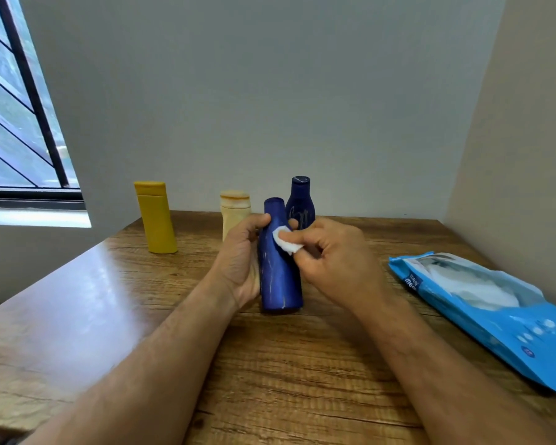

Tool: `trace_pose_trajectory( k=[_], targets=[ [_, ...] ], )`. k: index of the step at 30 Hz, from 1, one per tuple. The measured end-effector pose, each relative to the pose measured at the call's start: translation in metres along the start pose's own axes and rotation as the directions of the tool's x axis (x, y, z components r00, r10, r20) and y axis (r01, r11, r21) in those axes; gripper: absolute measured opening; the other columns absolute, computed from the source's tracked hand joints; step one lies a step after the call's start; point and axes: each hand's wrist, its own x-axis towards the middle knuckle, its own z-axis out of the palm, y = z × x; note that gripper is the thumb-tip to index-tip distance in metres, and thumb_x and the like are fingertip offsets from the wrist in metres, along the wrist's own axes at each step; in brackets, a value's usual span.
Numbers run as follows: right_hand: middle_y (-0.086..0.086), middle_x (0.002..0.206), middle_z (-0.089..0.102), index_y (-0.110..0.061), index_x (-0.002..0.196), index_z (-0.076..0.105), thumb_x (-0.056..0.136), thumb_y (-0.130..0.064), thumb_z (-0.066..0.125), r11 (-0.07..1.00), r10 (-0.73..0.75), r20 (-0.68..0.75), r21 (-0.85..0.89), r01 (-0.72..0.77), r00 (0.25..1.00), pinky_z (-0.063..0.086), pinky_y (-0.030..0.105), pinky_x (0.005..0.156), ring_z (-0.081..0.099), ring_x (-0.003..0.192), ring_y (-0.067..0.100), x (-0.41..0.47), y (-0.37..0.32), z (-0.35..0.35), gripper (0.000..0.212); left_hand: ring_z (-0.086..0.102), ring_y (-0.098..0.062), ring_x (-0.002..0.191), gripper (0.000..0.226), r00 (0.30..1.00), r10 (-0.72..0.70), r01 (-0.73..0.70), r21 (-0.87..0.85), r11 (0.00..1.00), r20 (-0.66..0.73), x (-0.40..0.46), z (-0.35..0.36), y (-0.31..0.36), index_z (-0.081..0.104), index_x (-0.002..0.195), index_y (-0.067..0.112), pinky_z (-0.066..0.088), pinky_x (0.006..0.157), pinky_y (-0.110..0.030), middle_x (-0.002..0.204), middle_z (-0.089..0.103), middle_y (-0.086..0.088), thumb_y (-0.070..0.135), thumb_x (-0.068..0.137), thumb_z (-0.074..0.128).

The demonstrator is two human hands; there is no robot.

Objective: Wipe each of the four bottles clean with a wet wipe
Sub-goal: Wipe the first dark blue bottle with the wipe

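On table [116, 309], four bottles: two blue [280, 268], one yellow [156, 218], one cream [233, 213]

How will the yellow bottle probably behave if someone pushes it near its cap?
The yellow bottle is tall and narrow and already appears to lean, so it would likely tip rather than slide. Its smooth plastic probably feels rigid and slightly slippery. Its weight cannot be judged; the contents are hidden.
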Motion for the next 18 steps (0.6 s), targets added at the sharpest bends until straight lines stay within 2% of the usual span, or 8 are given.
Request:
trace_pose_trajectory(
  k=[3, 5, 7, 11, 13, 15, 17, 18],
  targets=[
    [-0.019, 0.075, 0.061, -0.026, 0.098, 0.078, 0.087, -0.027, 0.068, 0.995, -0.021, 0.261, 0.102, -0.006, 0.965, 0.040, 0.009, 0.058, 0.058, 0.071, -0.001, -0.005, -0.001, -0.005, 0.015, 0.066, -0.025, 0.081, 0.025, 0.994, 0.060, -0.063, -0.029, 0.998, -0.093, 0.002, -0.004, 0.007, 0.067, 0.099, 0.003, 0.052, 0.089, -0.040, 0.086, 0.070, -0.014, 0.025, 0.096, 0.054],
    [-0.021, 0.075, 0.062, -0.025, 0.097, 0.078, 0.084, -0.019, 0.068, 0.991, -0.028, 0.348, 0.131, -0.019, 0.937, 0.043, 0.009, 0.058, 0.059, 0.075, -0.004, -0.007, -0.002, -0.006, 0.018, 0.065, -0.025, 0.079, 0.026, 0.986, 0.082, -0.090, -0.050, 0.995, -0.143, 0.003, -0.006, 0.010, 0.066, 0.098, 0.005, 0.053, 0.085, -0.039, 0.079, 0.072, -0.011, 0.027, 0.097, 0.054],
    [-0.020, 0.076, 0.062, -0.025, 0.098, 0.078, 0.084, -0.021, 0.070, 0.989, -0.025, 0.269, 0.146, -0.015, 0.963, 0.042, 0.009, 0.058, 0.059, 0.072, -0.002, -0.005, -0.003, -0.004, 0.017, 0.065, -0.025, 0.080, 0.026, 0.990, 0.061, -0.070, -0.069, 0.995, -0.125, 0.002, -0.006, 0.010, 0.065, 0.100, 0.004, 0.054, 0.085, -0.039, 0.081, 0.071, -0.012, 0.027, 0.098, 0.054],
    [-0.010, 0.081, 0.061, -0.030, 0.111, 0.073, 0.092, -0.034, 0.064, 0.998, 0.014, -0.040, 0.062, -0.012, 0.999, 0.036, 0.011, 0.062, 0.054, 0.071, 0.004, -0.001, -0.002, 0.001, 0.021, 0.068, -0.025, 0.086, 0.025, 1.000, -0.021, 0.021, -0.009, 1.000, -0.011, -0.001, 0.000, 0.001, 0.066, 0.106, 0.003, 0.055, 0.089, -0.040, 0.096, 0.069, -0.015, 0.023, 0.093, 0.059],
    [-0.008, 0.081, 0.062, -0.029, 0.109, 0.074, 0.091, -0.034, 0.064, 0.996, 0.014, -0.056, 0.087, -0.009, 0.998, 0.041, 0.014, 0.064, 0.056, 0.072, 0.005, -0.001, 0.000, 0.001, 0.021, 0.069, -0.025, 0.087, 0.025, 1.000, -0.029, 0.029, 0.004, 1.000, -0.011, -0.001, 0.003, -0.002, 0.067, 0.106, 0.003, 0.054, 0.092, -0.040, 0.098, 0.070, -0.015, 0.022, 0.093, 0.059],
    [-0.012, 0.082, 0.066, -0.026, 0.099, 0.077, 0.088, -0.030, 0.068, 0.988, 0.004, 0.102, 0.156, -0.020, 0.995, 0.045, 0.014, 0.066, 0.060, 0.073, 0.004, -0.004, 0.001, -0.002, 0.015, 0.068, -0.025, 0.084, 0.024, 0.997, 0.000, 0.000, -0.010, 1.000, -0.074, 0.000, 0.002, 0.000, 0.066, 0.104, 0.002, 0.054, 0.092, -0.041, 0.094, 0.070, -0.015, 0.024, 0.095, 0.058],
    [-0.017, 0.079, 0.068, -0.025, 0.091, 0.079, 0.085, -0.025, 0.069, 0.982, -0.006, 0.291, 0.184, -0.050, 0.957, 0.045, 0.011, 0.064, 0.062, 0.075, -0.001, -0.008, 0.000, -0.003, 0.011, 0.069, -0.026, 0.079, 0.026, 0.988, 0.040, -0.044, -0.021, 0.999, -0.151, 0.004, -0.003, 0.004, 0.065, 0.103, 0.004, 0.055, 0.088, -0.042, 0.087, 0.071, -0.014, 0.028, 0.096, 0.058],
    [-0.019, 0.077, 0.068, -0.025, 0.089, 0.079, 0.084, -0.022, 0.069, 0.981, -0.010, 0.336, 0.186, -0.056, 0.942, 0.044, 0.011, 0.061, 0.062, 0.075, -0.003, -0.009, -0.001, -0.003, 0.012, 0.070, -0.026, 0.077, 0.027, 0.984, 0.054, -0.059, -0.025, 0.998, -0.172, 0.005, -0.005, 0.005, 0.065, 0.103, 0.004, 0.056, 0.086, -0.041, 0.085, 0.072, -0.013, 0.030, 0.096, 0.058]
  ],
)
